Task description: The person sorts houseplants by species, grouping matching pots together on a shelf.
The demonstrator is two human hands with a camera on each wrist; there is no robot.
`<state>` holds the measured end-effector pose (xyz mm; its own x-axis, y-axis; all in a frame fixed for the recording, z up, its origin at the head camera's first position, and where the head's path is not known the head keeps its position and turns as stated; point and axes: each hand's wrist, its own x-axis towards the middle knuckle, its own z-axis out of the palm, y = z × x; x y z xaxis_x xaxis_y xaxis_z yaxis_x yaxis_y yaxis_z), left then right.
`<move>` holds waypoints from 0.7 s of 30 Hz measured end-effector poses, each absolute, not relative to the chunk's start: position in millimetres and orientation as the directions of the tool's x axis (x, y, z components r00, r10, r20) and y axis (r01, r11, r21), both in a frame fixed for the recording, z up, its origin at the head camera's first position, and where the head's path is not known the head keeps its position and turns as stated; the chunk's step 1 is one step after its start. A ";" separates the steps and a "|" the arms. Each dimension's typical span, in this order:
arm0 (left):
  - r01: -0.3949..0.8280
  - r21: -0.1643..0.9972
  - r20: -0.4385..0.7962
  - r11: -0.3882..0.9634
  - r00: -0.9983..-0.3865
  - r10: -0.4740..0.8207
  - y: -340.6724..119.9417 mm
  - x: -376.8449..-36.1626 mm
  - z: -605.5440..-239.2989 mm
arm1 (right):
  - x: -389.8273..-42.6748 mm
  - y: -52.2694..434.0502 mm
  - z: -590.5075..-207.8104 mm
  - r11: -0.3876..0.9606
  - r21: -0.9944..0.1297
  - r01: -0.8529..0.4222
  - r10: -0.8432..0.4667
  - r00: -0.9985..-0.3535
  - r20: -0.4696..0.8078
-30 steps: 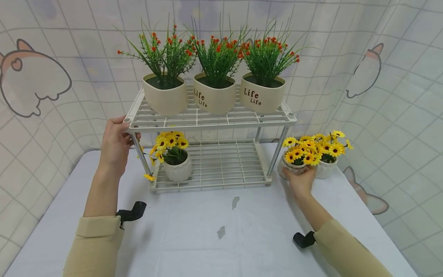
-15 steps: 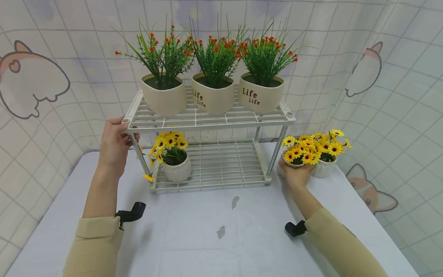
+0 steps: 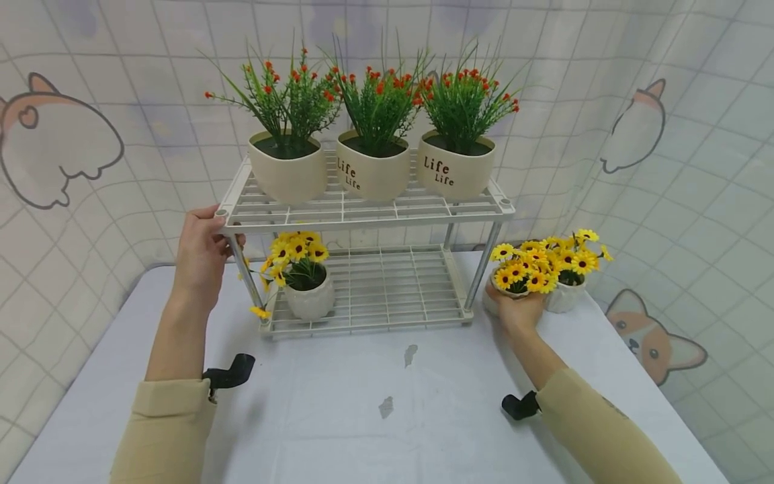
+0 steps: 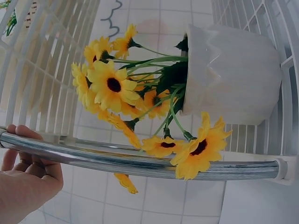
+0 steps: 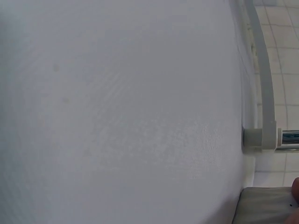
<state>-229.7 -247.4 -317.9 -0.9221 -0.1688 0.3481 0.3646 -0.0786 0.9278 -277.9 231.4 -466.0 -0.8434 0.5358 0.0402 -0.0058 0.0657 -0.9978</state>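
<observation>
While the right hand curls its fingers round the small white pot of yellow daisy-like flowers, that pot stands on the white-covered table just outside the right front leg of the two-tier white wire rack. A second white pot of the same yellow flowers stands touching it on its far right side, their blooms mingling. From the right wrist view only the table cover and a foot of the rack show, so the grip is told from the head view alone.

Across the rack, the left hand grips the front left corner, its fingers wrapped round the shiny metal post just under the upper shelf. Right beside that post, on the left end of the lower shelf, stands a third white pot of yellow flowers, some blooms hanging out past the post over the table edge of the shelf.

On the upper shelf three cream round pots of green grass with small red-orange buds stand in a row: the left one plain-faced, the middle one and the right one each lettered "Life". Both arms wear beige sleeves, each with a black clip-like mount at the wrist. Behind the table hangs a pale grid-patterned curtain with cartoon animals.
</observation>
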 end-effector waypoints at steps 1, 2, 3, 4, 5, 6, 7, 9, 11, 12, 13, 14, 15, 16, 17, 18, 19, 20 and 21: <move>0.363 0.929 0.347 -0.075 -0.923 -0.168 -247.4 -229.8 -318.3 | -276.5 231.6 -467.1 0.065 -0.998 -0.012 0.528 -0.848 0.045; 0.362 0.929 0.347 -0.071 -0.923 -0.168 -247.3 -229.9 -318.5 | -274.9 231.9 -468.1 0.070 -0.997 -0.020 0.520 -0.852 0.053; 0.362 0.930 0.347 -0.069 -0.923 -0.168 -247.2 -229.9 -318.7 | -273.3 232.1 -468.8 0.074 -0.997 -0.025 0.512 -0.857 0.060; 0.362 0.930 0.347 -0.067 -0.923 -0.167 -247.2 -230.0 -318.9 | -271.9 232.1 -469.5 0.076 -0.997 -0.030 0.502 -0.862 0.065; 0.363 0.930 0.348 -0.066 -0.922 -0.167 -247.2 -230.0 -319.0 | -270.2 231.9 -469.7 0.078 -0.996 -0.033 0.492 -0.868 0.067; 0.364 0.929 0.349 -0.065 -0.922 -0.167 -247.2 -229.9 -319.0 | -268.6 231.6 -469.9 0.079 -0.996 -0.033 0.484 -0.872 0.067; 0.366 0.928 0.351 -0.065 -0.921 -0.167 -247.2 -230.0 -319.0 | -266.5 231.3 -469.8 0.078 -0.996 -0.031 0.478 -0.876 0.065; 0.369 0.927 0.355 -0.066 -0.920 -0.167 -247.2 -230.0 -318.8 | -262.1 230.4 -469.1 0.083 -0.996 -0.030 0.463 -0.884 0.065; 0.372 0.926 0.357 -0.067 -0.919 -0.168 -247.2 -230.2 -318.5 | -256.5 229.2 -468.1 0.100 -0.995 -0.026 0.442 -0.895 0.068; 0.373 0.925 0.358 -0.067 -0.918 -0.168 -247.2 -230.2 -318.4 | -253.2 228.9 -467.6 0.118 -0.993 -0.023 0.430 -0.900 0.072; 0.374 0.925 0.358 -0.069 -0.918 -0.168 -247.1 -230.3 -318.3 | -249.7 228.7 -466.9 0.131 -0.991 -0.018 0.413 -0.908 0.071; 0.375 0.924 0.359 -0.070 -0.918 -0.168 -247.0 -230.4 -318.3 | -246.0 228.3 -465.9 0.149 -0.989 -0.015 0.395 -0.916 0.073; 0.375 0.924 0.360 -0.070 -0.918 -0.169 -247.0 -230.5 -318.2 | -242.3 228.0 -464.8 0.166 -0.986 -0.011 0.376 -0.924 0.074; 0.375 0.924 0.359 -0.072 -0.918 -0.169 -247.0 -230.6 -318.1 | -238.7 227.7 -463.7 0.184 -0.983 -0.006 0.358 -0.931 0.073; 0.375 0.924 0.359 -0.072 -0.918 -0.169 -247.0 -230.6 -318.1 | -235.4 227.7 -462.5 0.197 -0.980 -0.008 0.344 -0.936 0.077; 0.374 0.925 0.358 -0.072 -0.918 -0.170 -247.0 -230.6 -318.1 | -232.1 227.4 -460.9 0.209 -0.978 -0.002 0.335 -0.939 0.073; 0.373 0.925 0.357 -0.071 -0.918 -0.171 -247.0 -230.7 -318.1 | -229.6 227.3 -459.7 0.214 -0.977 0.000 0.326 -0.943 0.071; 0.371 0.926 0.355 -0.070 -0.919 -0.172 -247.0 -230.7 -318.1 | -227.2 227.2 -458.3 0.228 -0.974 0.003 0.324 -0.943 0.073; 0.369 0.927 0.354 -0.069 -0.919 -0.173 -247.0 -230.6 -318.2 | -225.1 227.4 -457.0 0.236 -0.972 0.009 0.325 -0.943 0.071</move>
